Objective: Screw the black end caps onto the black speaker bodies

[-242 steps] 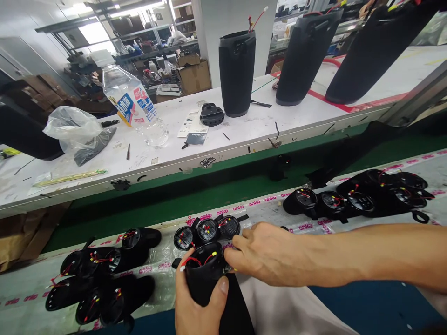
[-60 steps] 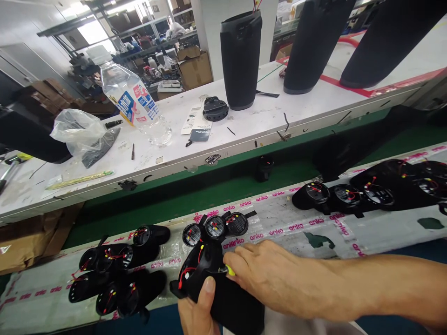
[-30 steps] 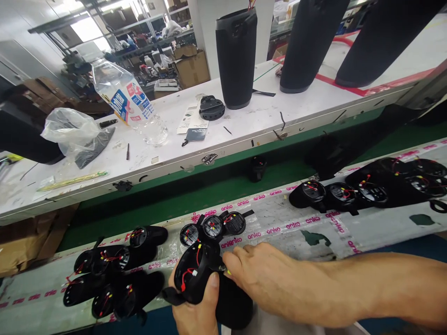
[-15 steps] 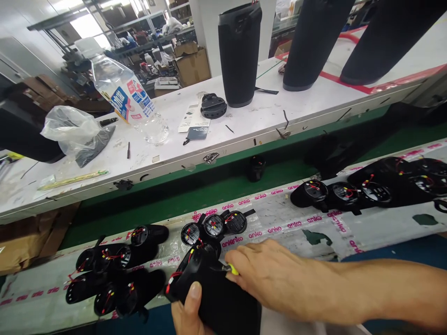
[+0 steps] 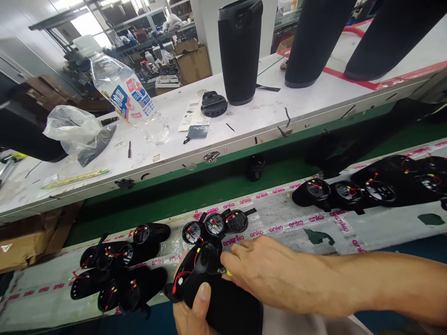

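A black fabric-covered cylinder (image 5: 230,304) with an open end and red and yellow wires lies tilted at the bottom centre. My left hand (image 5: 195,309) is wrapped round it from below, the thumb across its side. Pressed near its rim, my right hand (image 5: 258,267) grips a small yellow-handled tool (image 5: 228,273); the tip is partly hidden against the cylinder. Just behind, three round black caps (image 5: 214,224) with wires rest on the taped lower surface (image 5: 275,218).
More black cylinders with wired ends lie at the left (image 5: 122,256) and right (image 5: 349,191). On the white shelf (image 5: 167,149) stand a plastic bottle (image 5: 129,95), a plastic bag (image 5: 75,130), a black cap (image 5: 213,104) and an upright black cylinder (image 5: 240,56).
The cylinder's open end has turned slightly, showing more of the wires inside. My right hand has shifted a little left with the tool, and my left thumb has moved slightly right.
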### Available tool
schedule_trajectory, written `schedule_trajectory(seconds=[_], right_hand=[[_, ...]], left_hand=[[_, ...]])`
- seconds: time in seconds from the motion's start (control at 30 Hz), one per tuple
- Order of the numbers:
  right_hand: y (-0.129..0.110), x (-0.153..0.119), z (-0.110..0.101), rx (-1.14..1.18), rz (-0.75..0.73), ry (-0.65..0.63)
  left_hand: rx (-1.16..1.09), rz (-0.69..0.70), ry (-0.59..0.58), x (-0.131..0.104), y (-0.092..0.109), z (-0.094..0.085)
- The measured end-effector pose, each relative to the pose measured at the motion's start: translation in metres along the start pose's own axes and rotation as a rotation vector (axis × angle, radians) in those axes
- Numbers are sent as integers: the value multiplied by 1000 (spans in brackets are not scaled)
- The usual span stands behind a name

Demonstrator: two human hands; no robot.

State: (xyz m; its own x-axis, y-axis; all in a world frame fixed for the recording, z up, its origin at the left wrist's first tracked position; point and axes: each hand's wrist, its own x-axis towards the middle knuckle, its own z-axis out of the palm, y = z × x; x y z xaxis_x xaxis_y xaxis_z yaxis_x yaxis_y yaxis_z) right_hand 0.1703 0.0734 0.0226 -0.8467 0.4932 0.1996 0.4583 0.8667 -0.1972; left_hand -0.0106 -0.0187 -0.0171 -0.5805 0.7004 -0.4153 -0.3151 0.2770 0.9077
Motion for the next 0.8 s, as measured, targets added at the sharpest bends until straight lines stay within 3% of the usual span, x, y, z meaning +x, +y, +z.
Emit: schedule_trajectory(seconds=[0.27,0.5,0.67,0.8], right_hand=[[19,1,-6,-65,-116,-74],[35,4,-12,-119,-195,-88],[36,1,-14,-183,-238,-79],[33,1,-15,-195,-249,-88]], left_hand=[[50,-4,-47,5,3,-2],[-43,-27,-100,4,13,6],[19,9,-147,6,13,8],[52,47,-113,11,7,3]])
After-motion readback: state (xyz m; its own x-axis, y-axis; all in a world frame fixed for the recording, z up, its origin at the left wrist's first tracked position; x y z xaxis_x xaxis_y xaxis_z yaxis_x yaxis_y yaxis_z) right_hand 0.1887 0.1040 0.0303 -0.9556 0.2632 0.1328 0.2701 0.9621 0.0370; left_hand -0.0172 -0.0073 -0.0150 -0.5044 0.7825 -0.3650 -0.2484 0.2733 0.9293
